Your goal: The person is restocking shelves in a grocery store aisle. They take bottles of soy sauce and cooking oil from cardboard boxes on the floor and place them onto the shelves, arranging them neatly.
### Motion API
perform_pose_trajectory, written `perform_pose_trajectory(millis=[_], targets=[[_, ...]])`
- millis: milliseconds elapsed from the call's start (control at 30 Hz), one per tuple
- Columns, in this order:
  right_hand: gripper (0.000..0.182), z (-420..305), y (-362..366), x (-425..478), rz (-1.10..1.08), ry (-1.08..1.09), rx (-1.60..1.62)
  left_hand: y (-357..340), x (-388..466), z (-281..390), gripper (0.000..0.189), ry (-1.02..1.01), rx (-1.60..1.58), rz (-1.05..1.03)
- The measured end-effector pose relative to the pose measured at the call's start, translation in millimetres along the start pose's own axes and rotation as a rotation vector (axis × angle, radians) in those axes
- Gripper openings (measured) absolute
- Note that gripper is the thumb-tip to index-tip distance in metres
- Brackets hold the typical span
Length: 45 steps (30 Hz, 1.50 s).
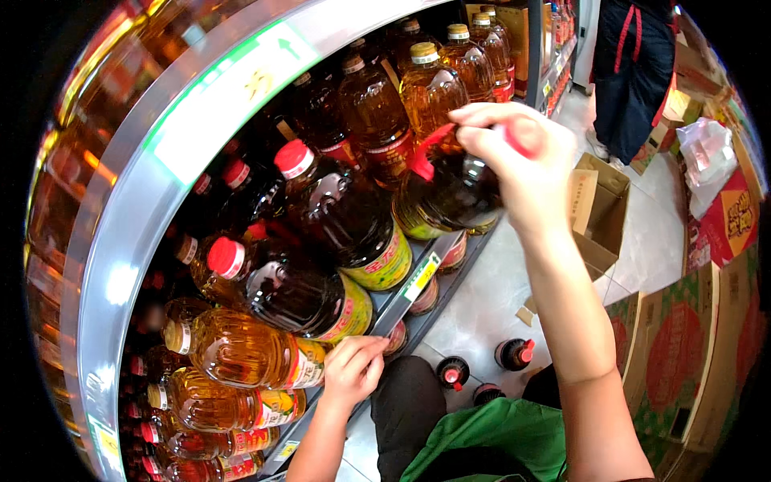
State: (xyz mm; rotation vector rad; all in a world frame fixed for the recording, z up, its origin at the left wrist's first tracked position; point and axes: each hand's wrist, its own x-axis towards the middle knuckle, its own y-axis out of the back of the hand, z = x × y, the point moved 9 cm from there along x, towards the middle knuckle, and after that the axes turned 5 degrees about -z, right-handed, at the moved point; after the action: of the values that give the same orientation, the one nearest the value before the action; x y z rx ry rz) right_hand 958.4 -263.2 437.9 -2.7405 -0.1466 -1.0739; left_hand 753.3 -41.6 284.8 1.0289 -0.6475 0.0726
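My right hand [512, 156] grips the red cap and neck end of a dark oil bottle [449, 190] at the shelf's front edge; a red strap hangs beside my fingers. My left hand [355, 364] rests at the shelf's front rail [394, 310], fingers curled against it; whether it pinches anything cannot be told. Between my hands lie two large dark bottles with red caps, one [343, 220] nearer my right hand, the other [295, 289] nearer my left. A golden oil bottle [247, 349] is beside my left hand.
An upper shelf edge [111, 241] curves across the left. Small dark bottles [452, 370] stand on the floor near my knee. An open cardboard box [605, 211] and stacked cartons [668, 349] are at the right. A person in dark trousers [629, 78] stands in the aisle.
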Motion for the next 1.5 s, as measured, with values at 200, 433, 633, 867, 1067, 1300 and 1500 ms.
perform_pose_trajectory(millis=[200,433,633,867,1067,1300,1500], targets=[[0.018,-69,98,-13,-0.026,0.055,0.145,-42,0,3,0.029,-0.063,0.208,-0.348],[0.012,114,126,-102,-0.244,-0.404,0.000,-70,-15,11,0.018,-0.274,0.640,-0.556],[0.006,306,167,-229,-0.037,-0.499,-0.439,-82,-6,10,0.015,-0.271,0.729,-0.569],[0.006,356,179,-260,-0.047,-0.393,-0.484,-87,-17,4,0.018,-0.282,0.795,-0.664],[0.044,327,180,-249,-0.178,-0.413,-0.734,-88,-15,4,0.016,-0.278,0.792,-0.657],[0.065,247,139,-390,-1.264,-0.733,-0.854,-82,-9,5,0.011,-0.294,0.810,-0.609],[0.054,274,151,-460,-1.326,-1.027,-0.824,-77,-17,3,0.009,-0.284,0.771,-0.616]])
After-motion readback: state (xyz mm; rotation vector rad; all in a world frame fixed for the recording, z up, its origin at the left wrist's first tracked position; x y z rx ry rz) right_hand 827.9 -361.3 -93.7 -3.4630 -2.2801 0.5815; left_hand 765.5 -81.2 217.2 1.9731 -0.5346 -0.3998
